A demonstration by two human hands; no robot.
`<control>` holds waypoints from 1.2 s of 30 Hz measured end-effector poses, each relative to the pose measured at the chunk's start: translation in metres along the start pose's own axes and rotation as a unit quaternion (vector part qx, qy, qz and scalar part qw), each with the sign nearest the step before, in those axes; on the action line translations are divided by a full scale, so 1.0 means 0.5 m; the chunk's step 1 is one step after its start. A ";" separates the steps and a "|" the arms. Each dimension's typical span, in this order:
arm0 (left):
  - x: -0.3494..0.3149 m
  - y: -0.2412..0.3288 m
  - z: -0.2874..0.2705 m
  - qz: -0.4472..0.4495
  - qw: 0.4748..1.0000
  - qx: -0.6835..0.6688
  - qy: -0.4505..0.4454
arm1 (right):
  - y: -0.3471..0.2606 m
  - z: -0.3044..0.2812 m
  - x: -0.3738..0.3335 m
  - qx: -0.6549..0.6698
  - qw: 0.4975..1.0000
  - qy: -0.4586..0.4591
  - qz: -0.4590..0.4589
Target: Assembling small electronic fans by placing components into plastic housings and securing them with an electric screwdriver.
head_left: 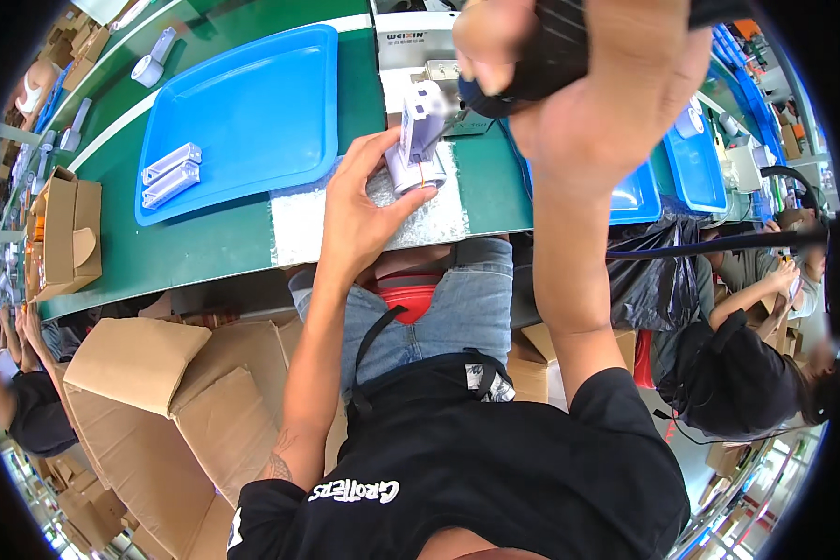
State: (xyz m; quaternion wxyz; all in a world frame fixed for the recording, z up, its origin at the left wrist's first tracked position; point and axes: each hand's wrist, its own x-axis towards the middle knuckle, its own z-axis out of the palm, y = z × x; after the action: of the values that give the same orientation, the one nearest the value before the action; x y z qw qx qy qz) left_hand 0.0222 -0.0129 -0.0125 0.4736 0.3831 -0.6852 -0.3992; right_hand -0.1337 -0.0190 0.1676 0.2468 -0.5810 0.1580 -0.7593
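Note:
My left hand (pixel 366 199) grips a white plastic housing (pixel 418 168) with a round base and an upright, frame-like part. Its thumb and fingers press on the base from both sides. The base rests on a bubble-wrap sheet (pixel 294 229) at the table's near edge. My right hand (pixel 597 103), raised close to the camera and partly blurred, is wrapped round a black cylindrical tool (pixel 555 51) with a ribbed grip. The tool looks like an electric screwdriver; its tip cannot be made out beside the housing.
On the green table (pixel 229 247), a blue tray (pixel 243 103) at the left holds two white frame-like parts (pixel 172 175). A grey metal machine (pixel 406 42) stands behind the housing. More blue trays (pixel 695 173) lie at the right. Open cardboard boxes (pixel 140 373) stand beside my legs; a co-worker (pixel 733 373) sits at the right.

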 end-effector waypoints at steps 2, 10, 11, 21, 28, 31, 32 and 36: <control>0.001 0.001 0.001 0.002 1.000 0.000 0.003 | 0.003 0.010 -0.005 -0.018 1.000 -0.002 0.002; 0.000 0.006 0.000 0.001 1.000 -0.012 0.008 | 0.008 0.035 -0.018 -0.040 0.999 0.009 0.028; -0.001 0.006 0.001 0.003 1.000 -0.008 0.008 | 0.012 0.033 -0.018 -0.043 0.999 0.002 0.028; 0.001 0.013 -0.001 0.001 1.000 0.010 0.009 | 0.072 0.032 -0.034 0.096 0.995 -0.017 -0.018; 0.000 -0.006 -0.004 0.017 1.000 0.022 0.007 | 0.008 0.049 -0.030 -0.035 0.993 0.061 0.099; 0.002 0.006 0.000 0.017 1.000 0.020 0.003 | 0.024 -0.112 0.024 0.133 0.961 -0.243 -0.008; 0.001 0.011 -0.001 -0.009 1.000 -0.009 0.004 | -0.036 -0.106 0.003 -0.001 0.993 -0.110 0.038; 0.004 0.083 -0.059 -0.027 0.996 -0.090 0.008 | -0.054 -0.109 -0.066 -0.013 1.000 0.002 0.022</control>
State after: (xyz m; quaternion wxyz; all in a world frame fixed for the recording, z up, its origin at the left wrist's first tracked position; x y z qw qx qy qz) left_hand 0.0436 -0.0043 0.0328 0.5007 0.3605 -0.6319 -0.4691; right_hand -0.1844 0.0192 0.1400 0.2557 -0.5791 0.1808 -0.7527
